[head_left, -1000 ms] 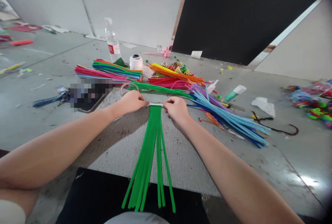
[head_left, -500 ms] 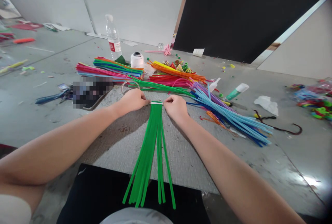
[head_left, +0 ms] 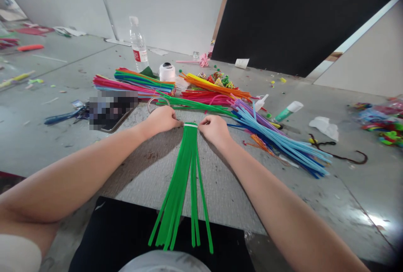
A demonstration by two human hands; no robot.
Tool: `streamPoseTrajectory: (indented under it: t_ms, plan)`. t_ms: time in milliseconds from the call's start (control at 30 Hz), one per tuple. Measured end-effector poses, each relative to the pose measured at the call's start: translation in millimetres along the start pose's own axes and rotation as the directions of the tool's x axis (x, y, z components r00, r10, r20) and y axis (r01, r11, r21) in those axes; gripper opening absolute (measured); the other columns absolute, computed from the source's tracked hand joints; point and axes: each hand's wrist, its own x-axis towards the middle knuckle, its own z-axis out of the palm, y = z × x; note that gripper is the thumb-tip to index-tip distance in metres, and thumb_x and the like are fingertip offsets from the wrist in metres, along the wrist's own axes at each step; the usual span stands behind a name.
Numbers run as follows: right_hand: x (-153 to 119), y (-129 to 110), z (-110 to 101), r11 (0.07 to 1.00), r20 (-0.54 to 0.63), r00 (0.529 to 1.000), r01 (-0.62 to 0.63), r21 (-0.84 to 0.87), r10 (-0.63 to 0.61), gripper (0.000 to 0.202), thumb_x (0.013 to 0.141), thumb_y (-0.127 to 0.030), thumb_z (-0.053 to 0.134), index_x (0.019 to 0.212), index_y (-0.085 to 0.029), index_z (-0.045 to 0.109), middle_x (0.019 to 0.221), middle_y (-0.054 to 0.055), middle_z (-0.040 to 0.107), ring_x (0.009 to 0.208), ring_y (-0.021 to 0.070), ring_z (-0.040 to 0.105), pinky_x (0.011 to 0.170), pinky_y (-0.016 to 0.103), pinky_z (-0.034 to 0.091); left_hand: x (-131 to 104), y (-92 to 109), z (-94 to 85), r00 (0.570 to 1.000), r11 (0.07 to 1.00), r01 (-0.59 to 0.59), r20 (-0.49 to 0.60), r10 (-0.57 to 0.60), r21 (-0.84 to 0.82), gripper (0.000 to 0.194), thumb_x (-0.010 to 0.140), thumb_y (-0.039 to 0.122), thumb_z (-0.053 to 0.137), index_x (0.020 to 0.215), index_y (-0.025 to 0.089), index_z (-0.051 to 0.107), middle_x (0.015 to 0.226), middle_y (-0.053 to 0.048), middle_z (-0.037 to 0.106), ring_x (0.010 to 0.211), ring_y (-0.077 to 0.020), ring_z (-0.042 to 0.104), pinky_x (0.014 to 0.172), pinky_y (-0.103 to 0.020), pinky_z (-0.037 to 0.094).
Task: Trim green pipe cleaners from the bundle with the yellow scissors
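A bundle of green pipe cleaners (head_left: 176,179) lies fanned toward me on a grey board, gathered close together at its far end. Across that end runs a thin white strip (head_left: 190,125). My left hand (head_left: 162,119) pinches at the strip's left end, thumb and fingers pressed together. At the strip's right end my right hand (head_left: 215,128) pinches in the same way. The fingertips hide the strip's very ends. Just behind my left hand rests a ring-shaped hoop (head_left: 153,103), partly covered by it.
Coloured pipe cleaner bundles (head_left: 217,91) line the board's far edge, with light blue ones (head_left: 283,142) at right. A phone (head_left: 121,114) lies left. Behind stand a water bottle (head_left: 138,49) and a white spool (head_left: 167,73). A glue stick (head_left: 289,111) lies right.
The view has shifted very slightly. Both hands stay pinched at the white strip's ends, and the green bundle lies as before.
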Motion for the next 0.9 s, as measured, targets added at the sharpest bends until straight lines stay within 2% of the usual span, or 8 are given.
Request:
streamPoseTrajectory:
  t_ms: [167,233,300,333,400,467,600,900]
  plan:
    - [2.8,3.6,-2.0,0.999,-0.001,0.999,-0.045,0.026,0.045,0.007,0.077,-0.015,0.073,0.074,-0.021,0.076,0.077,0.004,0.075,0.076,0.0206,0.067,0.075,0.032,0.047,-2.5,0.3,-1.4,1.000,1.000,0.010,-0.010,-0.010,-0.025,0.035,0.078,0.047,0.079,0.065,0.020,0.062,0.065,-0.003,0.064,0.065,-0.0191,0.059,0.062,-0.031,0.038]
    - [1.7,5.7,-2.7,0.998,-0.002,0.998,-0.061,0.032,0.061,0.006,0.077,-0.015,0.073,0.077,-0.020,0.076,0.076,0.004,0.074,0.073,0.0196,0.066,0.072,0.031,0.046,-6.3,-0.6,-0.3,1.000,1.000,0.001,-0.022,-0.001,-0.020,0.027,0.081,0.041,0.076,0.070,0.019,0.065,0.068,-0.004,0.066,0.067,-0.0189,0.060,0.062,-0.031,0.039]
    - [-2.0,8.5,-3.2,0.999,-0.005,0.999,-0.037,0.026,0.037,0.009,0.080,-0.015,0.071,0.085,-0.019,0.078,0.077,0.003,0.074,0.072,0.0188,0.066,0.071,0.030,0.046,-13.0,-1.6,0.5,0.997,0.998,-0.062,-0.040,0.062,-0.006,0.015,0.085,0.032,0.070,0.083,0.018,0.071,0.074,-0.004,0.069,0.070,-0.0189,0.062,0.065,-0.030,0.041]
    - [-4.9,10.0,-3.4,1.000,-0.004,1.000,0.009,0.011,-0.009,0.012,0.082,-0.015,0.070,0.089,-0.018,0.079,0.079,0.003,0.074,0.074,0.0187,0.066,0.072,0.030,0.046,-17.3,-1.8,0.4,0.991,0.992,-0.127,-0.047,0.128,0.010,0.014,0.086,0.026,0.067,0.092,0.017,0.074,0.077,-0.004,0.070,0.073,-0.0191,0.063,0.068,-0.030,0.043]
    - [-12.5,12.6,-3.4,0.986,0.007,0.988,0.157,-0.055,-0.157,0.018,0.087,-0.015,0.065,0.097,-0.018,0.080,0.087,0.005,0.075,0.081,0.0194,0.067,0.076,0.030,0.046,-27.1,-0.6,-0.6,0.953,0.951,-0.298,-0.028,0.302,0.086,0.026,0.087,0.019,0.061,0.107,0.017,0.078,0.085,-0.006,0.070,0.083,-0.0208,0.067,0.077,-0.031,0.048]
    - [-20.5,13.4,-3.1,0.944,0.052,0.956,0.293,-0.152,-0.288,0.023,0.092,-0.017,0.061,0.102,-0.018,0.081,0.095,0.008,0.075,0.087,0.0208,0.067,0.079,0.031,0.047,-36.7,2.6,-2.0,0.917,0.904,-0.391,-0.006,0.398,0.175,0.037,0.090,0.016,0.055,0.120,0.018,0.077,0.098,-0.010,0.069,0.091,-0.0228,0.068,0.084,-0.034,0.051]
    - [-30.5,10.2,-1.9,0.895,0.130,0.940,0.341,-0.287,-0.317,0.028,0.097,-0.021,0.055,0.107,-0.019,0.082,0.100,0.010,0.073,0.089,0.0224,0.067,0.075,0.033,0.045,-46.6,9.5,-1.5,0.913,0.876,-0.406,0.078,0.400,0.260,0.037,0.095,0.021,0.050,0.123,0.017,0.074,0.105,-0.012,0.066,0.095,-0.0256,0.069,0.081,-0.036,0.053]
    - [-30.2,6.8,-1.7,0.860,0.148,0.934,0.358,-0.364,-0.326,0.029,0.100,-0.023,0.053,0.108,-0.019,0.081,0.101,0.011,0.072,0.088,0.0227,0.066,0.068,0.034,0.040,-42.8,8.2,7.4,0.915,0.852,-0.404,0.144,0.378,0.334,0.036,0.097,0.025,0.049,0.120,0.015,0.075,0.103,-0.014,0.070,0.091,-0.0262,0.070,0.074,-0.035,0.052]
